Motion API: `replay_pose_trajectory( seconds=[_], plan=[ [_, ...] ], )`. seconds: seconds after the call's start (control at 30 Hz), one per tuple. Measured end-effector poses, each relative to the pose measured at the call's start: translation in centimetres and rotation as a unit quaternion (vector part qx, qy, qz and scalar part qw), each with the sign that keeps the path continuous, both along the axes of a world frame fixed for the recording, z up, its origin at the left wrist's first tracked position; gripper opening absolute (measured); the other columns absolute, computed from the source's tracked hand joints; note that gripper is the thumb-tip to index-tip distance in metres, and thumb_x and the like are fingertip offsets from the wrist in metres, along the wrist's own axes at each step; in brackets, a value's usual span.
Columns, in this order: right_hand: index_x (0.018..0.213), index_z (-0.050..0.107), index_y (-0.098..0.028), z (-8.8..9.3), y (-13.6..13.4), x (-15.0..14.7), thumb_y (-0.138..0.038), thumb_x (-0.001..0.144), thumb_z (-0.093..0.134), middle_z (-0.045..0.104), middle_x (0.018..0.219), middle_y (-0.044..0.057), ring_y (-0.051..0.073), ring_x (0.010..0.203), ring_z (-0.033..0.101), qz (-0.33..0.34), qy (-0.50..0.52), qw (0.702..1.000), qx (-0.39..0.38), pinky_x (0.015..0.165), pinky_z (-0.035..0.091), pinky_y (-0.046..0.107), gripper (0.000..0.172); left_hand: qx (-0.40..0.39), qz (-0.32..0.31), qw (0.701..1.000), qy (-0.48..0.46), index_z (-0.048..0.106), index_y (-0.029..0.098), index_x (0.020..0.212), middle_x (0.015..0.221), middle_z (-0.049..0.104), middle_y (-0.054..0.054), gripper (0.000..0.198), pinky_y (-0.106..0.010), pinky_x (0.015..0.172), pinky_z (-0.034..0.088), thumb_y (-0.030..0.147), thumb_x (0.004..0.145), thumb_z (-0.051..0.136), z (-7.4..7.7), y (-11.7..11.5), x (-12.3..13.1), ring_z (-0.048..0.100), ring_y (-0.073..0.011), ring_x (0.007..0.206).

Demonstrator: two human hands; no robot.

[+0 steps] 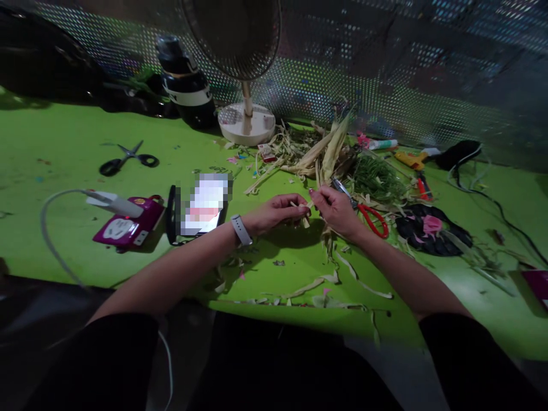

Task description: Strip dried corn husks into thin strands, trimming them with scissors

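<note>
Both hands work close together over the middle of the green table. My left hand (283, 211), with a watch on its wrist, pinches a pale strip of corn husk (306, 220). Just to its right, my right hand (333, 210) is closed too, its fingertips at the same strip; how much of it they grip is partly hidden. Behind the hands lies a heap of dried corn husks (334, 149). Red-handled scissors (373, 221) lie right beside my right hand. Loose husk shreds (314, 283) are scattered nearer the table's front edge.
On the left are a propped phone (205, 202), a purple power strip (128, 225) with a white cable, and black scissors (128, 158). A fan (247, 123) and a dark bottle (188, 91) stand behind. To the right: green fibres (379, 178), a glue gun (411, 158), a black tray (454, 237).
</note>
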State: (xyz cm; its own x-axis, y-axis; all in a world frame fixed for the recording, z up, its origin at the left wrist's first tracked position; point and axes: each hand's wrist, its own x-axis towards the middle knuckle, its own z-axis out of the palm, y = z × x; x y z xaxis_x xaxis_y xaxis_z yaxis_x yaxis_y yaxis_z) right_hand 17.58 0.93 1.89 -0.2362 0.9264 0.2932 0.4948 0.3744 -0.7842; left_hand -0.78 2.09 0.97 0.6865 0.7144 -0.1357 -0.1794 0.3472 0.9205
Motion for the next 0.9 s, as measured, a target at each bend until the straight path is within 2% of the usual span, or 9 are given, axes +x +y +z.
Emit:
replay_pose_trajectory(
  seconds=[0.1, 0.2, 0.3, 0.4, 0.47, 0.53, 0.67, 0.8, 0.9],
  plan=[
    [0.062, 0.045, -0.02, -0.1, 0.4, 0.3, -0.059, 0.085, 0.055, 0.041, 0.056, -0.005, 0.01, 0.054, 0.039, 0.002, 0.031, 0.999, -0.035, 0.053, 0.032, 0.025, 0.046, 0.006, 0.015, 1.0, 0.0, 0.061, 0.014, 0.084, 0.072, 0.062, 0.003, 0.026, -0.02, 0.057, 0.039, 0.031, 0.071, 0.076, -0.1, 0.1, 0.0, 0.053, -0.0051, 0.058],
    [0.066, 0.05, -0.021, 0.4, 1.5, 1.4, -0.065, 0.084, 0.051, 0.049, 0.057, -0.004, 0.01, 0.052, 0.046, -0.03, 0.13, 0.988, -0.082, 0.051, 0.037, 0.025, 0.047, 0.012, 0.049, 0.999, -0.009, 0.061, 0.014, 0.082, 0.073, 0.064, 0.001, 0.028, -0.02, 0.059, 0.041, 0.033, 0.069, 0.078, -0.3, 0.5, 0.0, 0.054, -0.0061, 0.06],
    [0.07, 0.054, -0.022, 2.1, 2.8, 3.3, -0.065, 0.08, 0.055, 0.052, 0.058, -0.003, 0.011, 0.05, 0.049, -0.089, 0.228, 0.968, -0.055, 0.049, 0.041, 0.025, 0.045, 0.006, 0.087, 0.996, -0.029, 0.06, 0.015, 0.081, 0.075, 0.064, 0.002, 0.032, -0.019, 0.058, 0.042, 0.035, 0.065, 0.081, -0.4, 1.0, -0.2, 0.056, -0.0068, 0.063],
    [0.067, 0.052, -0.022, 4.5, 3.2, 5.2, -0.057, 0.078, 0.063, 0.048, 0.055, -0.004, 0.01, 0.047, 0.045, -0.12, 0.246, 0.962, -0.006, 0.047, 0.04, 0.026, 0.038, -0.002, 0.111, 0.994, -0.005, 0.06, 0.017, 0.082, 0.079, 0.064, 0.003, 0.034, -0.017, 0.052, 0.038, 0.036, 0.064, 0.081, -0.4, 1.3, -0.5, 0.059, -0.0066, 0.064],
    [0.066, 0.052, -0.022, 5.8, 3.0, 6.5, -0.054, 0.079, 0.064, 0.048, 0.056, -0.003, 0.01, 0.047, 0.045, -0.11, 0.211, 0.971, 0.001, 0.049, 0.041, 0.027, 0.036, 0.008, 0.138, 0.99, 0.016, 0.06, 0.018, 0.083, 0.082, 0.065, 0.003, 0.031, -0.015, 0.048, 0.035, 0.036, 0.066, 0.079, -0.3, 1.4, -0.7, 0.059, -0.0057, 0.063],
    [0.067, 0.053, -0.022, 6.3, 2.5, 7.9, -0.053, 0.082, 0.062, 0.05, 0.058, -0.002, 0.011, 0.049, 0.047, -0.109, 0.155, 0.982, 0.004, 0.051, 0.042, 0.028, 0.035, 0.028, 0.167, 0.985, 0.016, 0.06, 0.019, 0.083, 0.084, 0.065, 0.003, 0.027, -0.015, 0.048, 0.036, 0.034, 0.069, 0.076, 0.0, 1.4, -0.7, 0.058, -0.0052, 0.061],
    [0.07, 0.054, -0.022, 5.0, 1.1, 11.2, -0.047, 0.088, 0.055, 0.055, 0.06, 0.0, 0.015, 0.055, 0.051, -0.181, 0.005, 0.982, 0.053, 0.057, 0.041, 0.031, 0.03, 0.044, 0.176, 0.983, 0.015, 0.061, 0.017, 0.081, 0.081, 0.065, 0.001, 0.023, -0.016, 0.046, 0.036, 0.031, 0.069, 0.075, 0.6, 1.3, -0.6, 0.056, -0.0052, 0.059],
    [0.081, 0.064, -0.019, 2.9, -0.7, 13.8, -0.032, 0.087, 0.054, 0.065, 0.082, 0.008, 0.024, 0.08, 0.058, -0.204, -0.243, 0.946, 0.07, 0.071, 0.042, 0.036, 0.017, 0.041, 0.17, 0.984, 0.012, 0.062, 0.017, 0.082, 0.08, 0.066, 0.001, 0.024, -0.016, 0.045, 0.035, 0.031, 0.068, 0.076, 0.6, 1.2, -0.4, 0.055, -0.0048, 0.058],
    [0.088, 0.068, -0.017, 2.1, -1.6, 14.3, -0.028, 0.088, 0.05, 0.064, 0.099, 0.014, 0.028, 0.093, 0.057, -0.188, -0.338, 0.92, 0.062, 0.077, 0.041, 0.038, 0.02, 0.037, 0.174, 0.984, 0.002, 0.062, 0.018, 0.082, 0.084, 0.066, 0.001, 0.026, -0.015, 0.046, 0.037, 0.033, 0.068, 0.077, 0.2, 1.4, -0.5, 0.056, -0.005, 0.06]
  ],
)
